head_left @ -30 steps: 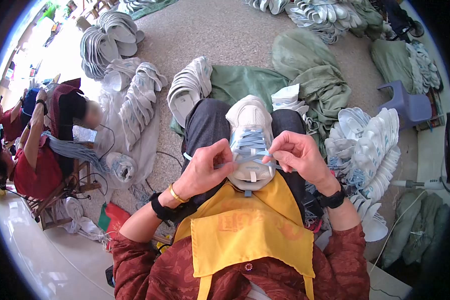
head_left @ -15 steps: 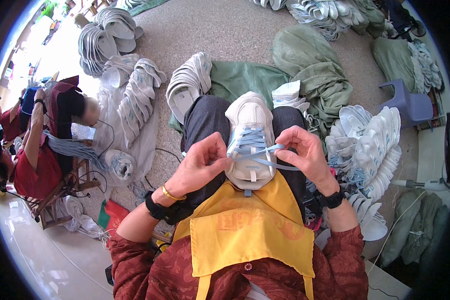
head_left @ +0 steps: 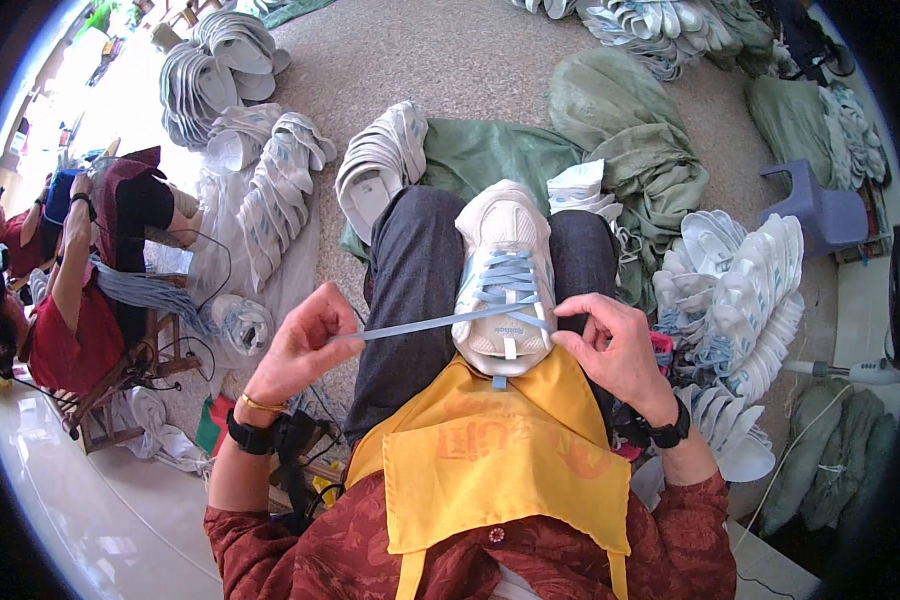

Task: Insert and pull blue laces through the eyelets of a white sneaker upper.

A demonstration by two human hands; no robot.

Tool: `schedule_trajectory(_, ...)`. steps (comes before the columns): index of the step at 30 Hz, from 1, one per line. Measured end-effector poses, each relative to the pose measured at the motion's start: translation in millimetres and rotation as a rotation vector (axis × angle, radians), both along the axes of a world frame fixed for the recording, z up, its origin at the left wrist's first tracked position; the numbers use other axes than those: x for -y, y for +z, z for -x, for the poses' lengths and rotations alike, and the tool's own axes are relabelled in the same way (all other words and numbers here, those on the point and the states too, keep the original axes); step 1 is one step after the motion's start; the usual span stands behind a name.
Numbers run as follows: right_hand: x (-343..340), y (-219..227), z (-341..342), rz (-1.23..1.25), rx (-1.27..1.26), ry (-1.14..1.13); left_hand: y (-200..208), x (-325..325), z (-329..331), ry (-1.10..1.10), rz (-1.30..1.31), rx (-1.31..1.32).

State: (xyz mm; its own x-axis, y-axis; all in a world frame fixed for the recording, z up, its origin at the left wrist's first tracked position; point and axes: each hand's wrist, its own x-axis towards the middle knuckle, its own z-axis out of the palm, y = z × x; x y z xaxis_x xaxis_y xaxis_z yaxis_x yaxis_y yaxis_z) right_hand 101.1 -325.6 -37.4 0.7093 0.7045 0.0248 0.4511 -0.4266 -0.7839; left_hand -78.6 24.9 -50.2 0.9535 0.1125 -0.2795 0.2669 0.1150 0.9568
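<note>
A white sneaker upper (head_left: 505,225) rests between my thighs, its toe pointing away and its heel against a yellow apron (head_left: 500,470). A flat light-blue shoelace (head_left: 420,326) is crossed in rows over the tongue. My left hand (head_left: 305,345) pinches one lace length, pulled taut out to the left of the shoe. Close to the shoe's right side, my right hand (head_left: 610,350) has its thumb and index finger pressed together where the other lace length ends. That short length droops a little.
Stacked white shoe uppers stand ahead (head_left: 380,165), in rows at the left (head_left: 275,200) and right (head_left: 760,270). A green sack (head_left: 620,110) lies beyond my knees. At the right is a grey-blue plastic stool (head_left: 820,205). People in red (head_left: 75,340) sit at the left.
My left hand has moved left and slightly down, drawing its lace length out straight. My right hand has shifted slightly down. The laces held close together over the tongue are now apart.
</note>
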Motion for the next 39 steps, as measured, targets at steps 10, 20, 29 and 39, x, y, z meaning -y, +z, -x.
schedule_trajectory(10,6.1,25.2,11.8,0.063,0.042,-0.004,28.2,15.8,-11.8,-0.129,-0.79,0.21)
schedule_trajectory(20,30.8,27.3,-2.1,0.088,0.448,-0.098,28.2,-9.3,-9.5,-0.217,-1.112,0.31)
schedule_trajectory(29,102.1,23.6,-15.1,0.187,0.38,-0.28,23.4,-55.9,16.2,-0.184,-1.148,0.139)
schedule_trajectory(39,117.4,20.2,-14.4,0.261,0.38,-0.289,33.1,-68.9,29.4,-0.154,-1.156,0.057)
